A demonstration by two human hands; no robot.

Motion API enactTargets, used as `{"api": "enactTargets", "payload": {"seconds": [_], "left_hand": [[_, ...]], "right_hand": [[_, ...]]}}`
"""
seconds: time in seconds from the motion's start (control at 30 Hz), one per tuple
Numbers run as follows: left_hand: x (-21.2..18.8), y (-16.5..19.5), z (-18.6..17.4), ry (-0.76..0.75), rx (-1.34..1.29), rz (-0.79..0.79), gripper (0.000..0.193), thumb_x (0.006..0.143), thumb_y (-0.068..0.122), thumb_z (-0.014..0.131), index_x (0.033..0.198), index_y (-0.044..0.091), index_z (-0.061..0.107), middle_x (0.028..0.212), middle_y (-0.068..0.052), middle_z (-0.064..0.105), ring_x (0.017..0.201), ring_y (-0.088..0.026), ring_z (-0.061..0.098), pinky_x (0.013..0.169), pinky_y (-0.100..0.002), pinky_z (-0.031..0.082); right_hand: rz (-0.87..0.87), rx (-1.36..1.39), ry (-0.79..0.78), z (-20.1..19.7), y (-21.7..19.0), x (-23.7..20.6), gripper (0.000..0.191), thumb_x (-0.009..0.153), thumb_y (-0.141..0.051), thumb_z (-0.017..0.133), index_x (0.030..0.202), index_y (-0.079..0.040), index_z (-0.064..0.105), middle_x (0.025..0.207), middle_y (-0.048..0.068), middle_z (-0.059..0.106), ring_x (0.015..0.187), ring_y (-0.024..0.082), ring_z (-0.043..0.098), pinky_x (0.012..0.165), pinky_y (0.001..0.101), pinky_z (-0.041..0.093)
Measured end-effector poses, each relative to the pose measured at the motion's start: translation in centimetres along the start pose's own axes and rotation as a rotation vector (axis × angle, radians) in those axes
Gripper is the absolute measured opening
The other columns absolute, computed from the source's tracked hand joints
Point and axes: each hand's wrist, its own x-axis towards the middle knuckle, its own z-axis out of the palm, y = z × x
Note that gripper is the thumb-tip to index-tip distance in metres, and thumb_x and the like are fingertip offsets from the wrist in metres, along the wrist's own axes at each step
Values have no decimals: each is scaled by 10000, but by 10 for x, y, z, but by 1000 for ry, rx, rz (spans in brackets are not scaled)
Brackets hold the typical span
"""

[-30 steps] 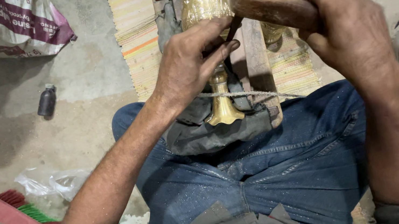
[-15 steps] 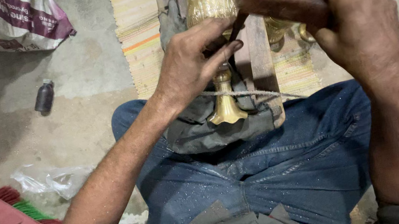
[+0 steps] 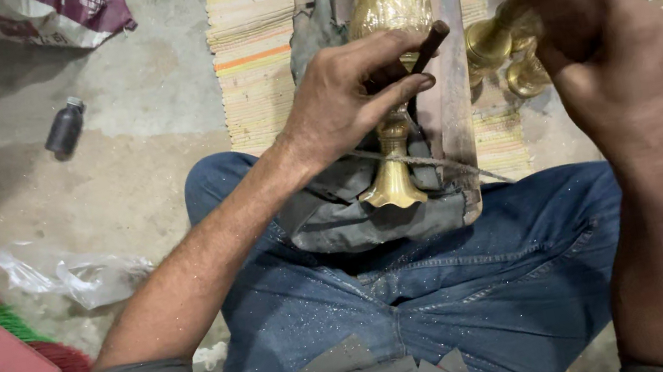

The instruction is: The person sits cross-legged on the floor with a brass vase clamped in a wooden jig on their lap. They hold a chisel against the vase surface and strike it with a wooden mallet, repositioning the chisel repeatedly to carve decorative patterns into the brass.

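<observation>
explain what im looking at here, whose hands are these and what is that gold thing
There is no machine: the camera sits on a person's head and looks down at their own lap and hands. They sit on the floor in jeans. The left hand presses a thin dark rod against a brass vase, which lies on a wooden board padded with grey cloth. The right hand is raised and blurred; what it grips cannot be made out. More brass pieces lie beyond it. On the floor to the left lie a small dark bottle, a crumpled plastic bag and a brush.

Head camera, steeply down, close.
</observation>
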Motion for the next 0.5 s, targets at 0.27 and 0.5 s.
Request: {"api": "enactTargets", "payload": {"seconds": [0.27,0.5], "left_hand": [[-4,-3,-2,40,-79,50,379,1057,308,743,1377,124,657,1238,-46,760,1046,-177,785,923,-338,668],[-6,-4,-3,32,-166,-31,384,1012,318,749,1336,124,675,1211,-58,767,1013,-163,788,918,-315,668]], "right_hand": [[46,-29,-114,7,8,1,263,949,-89,805,1034,-21,566,921,118,709,853,235,718,779,394,579],[-22,-293,-143,1,-4,7,188,1038,-73,786,1078,-21,610,866,142,701,777,251,709,718,408,572]]}}
